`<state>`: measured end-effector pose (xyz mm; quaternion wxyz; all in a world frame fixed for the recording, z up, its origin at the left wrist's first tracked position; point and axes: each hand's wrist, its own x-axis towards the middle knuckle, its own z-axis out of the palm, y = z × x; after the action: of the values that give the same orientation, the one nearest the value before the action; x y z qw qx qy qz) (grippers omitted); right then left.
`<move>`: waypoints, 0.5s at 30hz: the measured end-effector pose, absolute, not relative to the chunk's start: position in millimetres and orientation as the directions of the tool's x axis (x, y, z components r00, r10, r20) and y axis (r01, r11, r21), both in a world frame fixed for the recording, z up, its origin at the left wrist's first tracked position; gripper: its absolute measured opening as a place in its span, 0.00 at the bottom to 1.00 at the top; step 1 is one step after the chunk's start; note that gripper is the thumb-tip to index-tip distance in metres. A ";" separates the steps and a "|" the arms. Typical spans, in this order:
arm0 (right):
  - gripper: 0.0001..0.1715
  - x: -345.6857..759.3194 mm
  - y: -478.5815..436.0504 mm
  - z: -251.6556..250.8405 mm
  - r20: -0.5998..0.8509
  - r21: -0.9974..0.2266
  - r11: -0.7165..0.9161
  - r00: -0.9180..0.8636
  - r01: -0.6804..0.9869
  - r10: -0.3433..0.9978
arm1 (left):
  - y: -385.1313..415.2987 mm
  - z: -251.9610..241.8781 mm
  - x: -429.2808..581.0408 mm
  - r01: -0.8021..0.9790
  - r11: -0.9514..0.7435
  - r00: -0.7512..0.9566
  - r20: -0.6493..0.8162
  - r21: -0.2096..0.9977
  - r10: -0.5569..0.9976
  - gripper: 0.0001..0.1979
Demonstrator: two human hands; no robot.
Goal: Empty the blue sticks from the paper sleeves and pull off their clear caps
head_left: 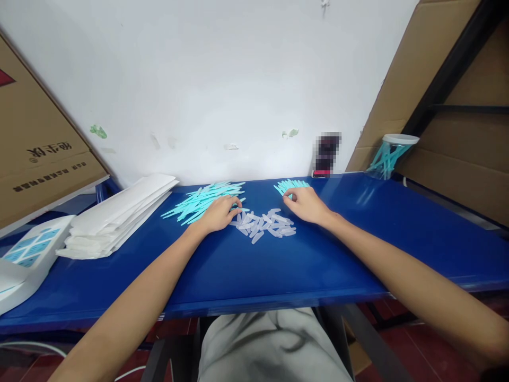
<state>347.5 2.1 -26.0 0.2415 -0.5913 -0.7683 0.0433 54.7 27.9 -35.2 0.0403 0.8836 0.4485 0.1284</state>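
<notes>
A loose heap of thin teal plastic sticks point(199, 200) lies on the blue table, beside my left hand point(219, 213). That hand's thumb and fingers are pinched together, and the end of a teal stick point(245, 210) pokes out at the fingertips. Small translucent pieces, shaped like narrow sleeves point(270, 224), are scattered between my hands. My right hand point(305, 205) rests with curled fingers at the near edge of a smaller, neater group of teal sticks point(292, 185). Its fingertips come close together there, and whatever they may hold is hidden.
White flat packets point(119, 212) are stacked at left, near a white object with blue labels point(35, 246). A cardboard box point(43, 132) leans at far left. Against the wall stands a partly blurred dark item point(326, 154). A clear white-rimmed container point(387, 156) with teal sticks is at right.
</notes>
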 end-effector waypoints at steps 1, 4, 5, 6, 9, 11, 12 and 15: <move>0.17 347.3 2.0 -26.0 0.321 -0.357 0.302 -0.187 0.884 0.928 | 28.3 -35.7 54.8 0.782 -0.595 0.564 0.196 0.184 0.802 0.15; 0.17 346.9 1.0 -25.3 0.321 -0.372 0.314 -0.197 0.873 0.927 | 29.6 -38.3 54.0 0.778 -0.598 0.559 0.224 0.190 0.798 0.13; 0.17 346.8 0.5 -24.9 0.317 -0.375 0.316 -0.200 0.871 0.927 | 30.1 -39.3 53.6 0.775 -0.602 0.559 0.234 0.195 0.795 0.13; 0.17 346.6 0.0 -24.5 0.313 -0.377 0.316 -0.202 0.870 0.928 | 30.7 -40.3 53.0 0.771 -0.605 0.559 0.244 0.197 0.792 0.13; 0.17 346.4 -1.1 -23.6 0.307 -0.380 0.315 -0.203 0.870 0.930 | 31.5 -42.5 51.7 0.760 -0.621 0.566 0.275 0.189 0.777 0.12; 0.17 346.5 -1.4 -23.4 0.307 -0.386 0.316 -0.203 0.867 0.930 | 31.0 -42.3 51.4 0.752 -0.636 0.579 0.289 0.170 0.762 0.12; 0.17 346.5 -1.5 -23.4 0.307 -0.389 0.318 -0.204 0.864 0.930 | 30.3 -41.5 51.5 0.748 -0.645 0.588 0.295 0.156 0.753 0.12; 0.16 346.6 -1.4 -23.8 0.315 -0.393 0.326 -0.207 0.860 0.926 | 26.8 -35.8 52.2 0.742 -0.662 0.598 0.338 0.109 0.727 0.12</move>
<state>346.6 -1.4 -23.8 0.2528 -0.5769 -0.7739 0.0657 52.2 26.8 -35.8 -0.0215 0.8937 0.4108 0.1793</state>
